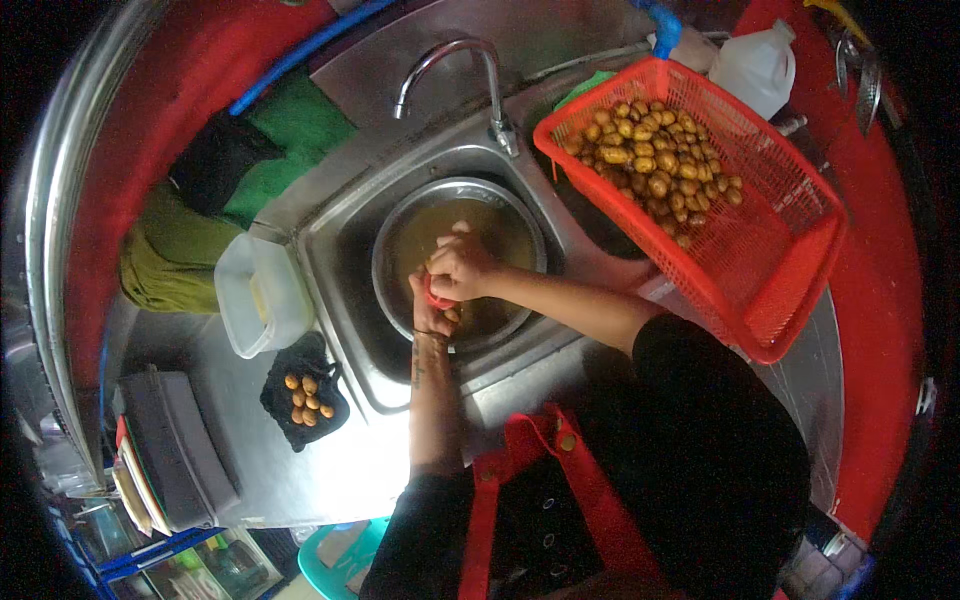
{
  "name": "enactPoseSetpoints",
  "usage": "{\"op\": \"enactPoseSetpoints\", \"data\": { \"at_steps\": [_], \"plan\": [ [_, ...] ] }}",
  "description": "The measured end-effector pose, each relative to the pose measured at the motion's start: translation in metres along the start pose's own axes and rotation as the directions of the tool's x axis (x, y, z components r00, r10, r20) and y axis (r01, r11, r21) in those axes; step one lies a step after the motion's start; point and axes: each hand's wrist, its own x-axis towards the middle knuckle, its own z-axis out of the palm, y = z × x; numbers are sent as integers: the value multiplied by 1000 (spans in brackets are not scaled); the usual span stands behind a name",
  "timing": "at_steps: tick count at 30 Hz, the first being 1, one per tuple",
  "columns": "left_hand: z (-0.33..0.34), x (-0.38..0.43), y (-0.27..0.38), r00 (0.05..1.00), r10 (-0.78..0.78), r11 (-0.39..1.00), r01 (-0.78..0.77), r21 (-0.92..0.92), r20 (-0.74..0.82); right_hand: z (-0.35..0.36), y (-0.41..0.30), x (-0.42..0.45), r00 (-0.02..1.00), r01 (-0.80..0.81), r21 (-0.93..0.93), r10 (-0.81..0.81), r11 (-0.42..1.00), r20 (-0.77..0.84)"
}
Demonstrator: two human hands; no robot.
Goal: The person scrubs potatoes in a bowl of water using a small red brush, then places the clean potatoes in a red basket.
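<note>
Both hands are over a round metal basin (pixel 384 225) of murky brown water, which sits in the steel sink (pixel 330 300). My left hand (pixel 433 300) is low in the basin with a small red object (pixel 438 294) at its palm and a small potato (pixel 451 316) beside it. My right hand (pixel 461 262) is closed against the red object and the left hand's fingers; what lies between the hands is hidden. At the upper right a red plastic basket (pixel 780 300) holds many small potatoes (pixel 664 161). On a black cloth (pixel 330 409) to the left lie several more potatoes (pixel 309 385).
A chrome faucet (pixel 495 90) arches behind the basin. A translucent plastic container (pixel 270 330) stands at the sink's left edge, with green cloths (pixel 292 142) behind it. A white plastic jug (pixel 754 71) is beyond the basket. Grey trays (pixel 176 450) stand at the lower left.
</note>
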Motion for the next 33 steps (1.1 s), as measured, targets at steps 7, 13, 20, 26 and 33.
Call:
{"op": "enactPoseSetpoints", "data": {
  "at_steps": [7, 13, 20, 26, 33],
  "plan": [
    [9, -6, -1, 993, -51, 946, 81, 315, -104, -12, 32, 4, 959, -74, -77, 50, 994, -280],
    [14, -20, 8, 996, -6, 839, -45, 542, 92, -41, 5, 8, 884, -419, 383, 466, 823, -35],
    [72, -36, 32, 979, 85, 812, -177, 556, 187, -5, 88, -26, 632, -536, 720, 775, 440, -3],
    [231, -2, 44, 959, 130, 731, -265, 629, 253, -17, 67, -28, 711, -224, 915, 699, 334, -81],
    [183, 58, 41, 852, -292, 760, 482, -435, 434, -8, 46, -23, 922, -127, 280, 217, 952, -321]
  ]
}}
